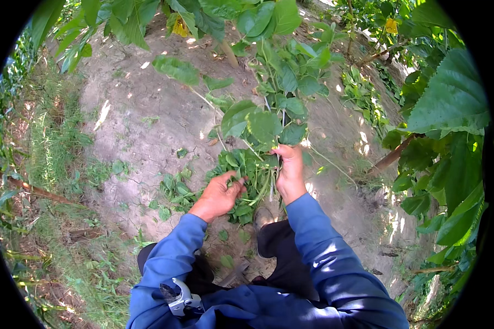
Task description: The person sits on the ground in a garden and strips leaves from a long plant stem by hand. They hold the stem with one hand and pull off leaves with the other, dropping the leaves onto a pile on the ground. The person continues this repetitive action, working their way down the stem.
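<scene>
My right hand point(290, 170) is closed around leafy green shoots point(286, 103), whose broad leaves rise above the fist. Pale thin strips, either bare stems or cord, run through that grip and out below it. To its left, my left hand point(220, 193) has its fingers curled in at the edge of a bundle of cut leaves and stems point(253, 181). Leaves touch its fingertips, but whether they pinch one is unclear. The bundle lies low in front of my shoe point(265, 220). Pruning shears point(185, 300) with a curved silver jaw sit at my left side, their handles hidden.
Loose leaves point(179, 191) are scattered on the dry, cracked soil point(136, 111). Large-leaved branches point(453, 98) crowd the right side, with a woody stem point(391, 156) among them. Grass point(53, 144) grows along the left. A heap of leafy cuttings point(364, 96) lies at the upper right.
</scene>
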Demonstrator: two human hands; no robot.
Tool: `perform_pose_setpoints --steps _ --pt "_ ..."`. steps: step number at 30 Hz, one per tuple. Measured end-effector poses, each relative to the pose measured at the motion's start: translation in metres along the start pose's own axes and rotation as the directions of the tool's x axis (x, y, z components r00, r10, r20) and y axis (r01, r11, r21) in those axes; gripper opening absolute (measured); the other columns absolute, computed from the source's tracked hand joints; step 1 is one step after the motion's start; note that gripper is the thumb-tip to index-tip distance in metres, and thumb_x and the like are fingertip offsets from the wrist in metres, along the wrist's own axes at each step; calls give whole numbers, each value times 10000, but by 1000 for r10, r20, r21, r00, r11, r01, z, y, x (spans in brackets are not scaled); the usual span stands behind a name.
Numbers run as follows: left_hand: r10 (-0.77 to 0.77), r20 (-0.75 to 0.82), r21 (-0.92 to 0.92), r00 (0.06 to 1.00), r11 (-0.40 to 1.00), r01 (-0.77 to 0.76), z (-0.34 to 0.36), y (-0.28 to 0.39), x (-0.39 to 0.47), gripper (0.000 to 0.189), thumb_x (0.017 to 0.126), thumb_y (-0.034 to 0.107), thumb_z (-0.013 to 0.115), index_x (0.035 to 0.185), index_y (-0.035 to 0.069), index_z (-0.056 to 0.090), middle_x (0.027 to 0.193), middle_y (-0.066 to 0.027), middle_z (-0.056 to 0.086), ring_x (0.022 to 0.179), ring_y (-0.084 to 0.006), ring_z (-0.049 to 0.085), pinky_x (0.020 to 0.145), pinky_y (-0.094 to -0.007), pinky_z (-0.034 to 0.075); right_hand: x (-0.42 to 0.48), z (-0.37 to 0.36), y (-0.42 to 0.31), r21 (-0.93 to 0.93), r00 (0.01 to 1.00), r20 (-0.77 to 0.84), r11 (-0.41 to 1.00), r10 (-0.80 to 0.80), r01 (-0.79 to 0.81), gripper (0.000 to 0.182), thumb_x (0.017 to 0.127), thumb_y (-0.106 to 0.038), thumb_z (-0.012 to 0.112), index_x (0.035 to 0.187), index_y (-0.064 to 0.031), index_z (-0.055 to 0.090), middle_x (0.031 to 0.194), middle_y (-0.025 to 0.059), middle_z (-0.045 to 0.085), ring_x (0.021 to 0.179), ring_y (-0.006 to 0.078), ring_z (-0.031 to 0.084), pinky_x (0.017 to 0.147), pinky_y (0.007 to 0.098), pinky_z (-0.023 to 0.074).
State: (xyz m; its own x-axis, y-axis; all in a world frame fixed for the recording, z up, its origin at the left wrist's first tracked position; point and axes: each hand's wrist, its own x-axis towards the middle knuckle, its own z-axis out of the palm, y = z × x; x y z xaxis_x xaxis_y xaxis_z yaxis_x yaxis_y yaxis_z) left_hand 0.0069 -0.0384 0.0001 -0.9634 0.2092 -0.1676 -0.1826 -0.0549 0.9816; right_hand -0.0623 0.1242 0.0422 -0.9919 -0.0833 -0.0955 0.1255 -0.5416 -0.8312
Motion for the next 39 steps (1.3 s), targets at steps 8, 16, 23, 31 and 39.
perform_pose_setpoints --steps 8,16,23,31,39 --pt "156 -219 -310 963 925 -220 -18 27 -4 140 901 157 528 940 32 577 796 -24 577 715 -123 548 715 -303 475 -4 2 -1 -172 995 93 985 36 -19 296 670 -8 624 963 28 610 888 84 644 776 163 608 743 283 476" --pt "140 -233 -271 962 941 -202 -4 28 -1 130 832 89 630 953 47 610 813 1 610 688 -79 534 619 -243 452 -3 1 23 -400 968 178 912 177 -94 256 678 -5 634 934 8 625 891 68 646 778 150 602 747 273 466" --pt "37 -360 -388 932 903 -185 -1 23 2 119 851 96 609 962 51 602 821 8 602 714 -83 535 604 -238 445 -3 5 32 -457 961 156 879 229 -136 282 688 -41 633 965 4 611 890 66 642 783 149 602 733 268 465" --pt "117 -304 -266 946 943 -202 3 21 -1 82 858 107 602 924 61 587 811 5 600 724 -94 547 632 -255 464 -8 6 27 -276 965 111 940 237 -199 211 681 -68 636 880 1 622 821 58 636 726 148 593 693 267 458" --pt "390 142 463 910 786 -409 28 8 -13 362 562 -107 502 897 29 493 848 -127 456 840 -361 531 707 -375 443 2 2 16 -277 993 -5 954 117 -114 216 677 -73 640 880 -5 612 796 35 622 669 128 565 645 259 435"
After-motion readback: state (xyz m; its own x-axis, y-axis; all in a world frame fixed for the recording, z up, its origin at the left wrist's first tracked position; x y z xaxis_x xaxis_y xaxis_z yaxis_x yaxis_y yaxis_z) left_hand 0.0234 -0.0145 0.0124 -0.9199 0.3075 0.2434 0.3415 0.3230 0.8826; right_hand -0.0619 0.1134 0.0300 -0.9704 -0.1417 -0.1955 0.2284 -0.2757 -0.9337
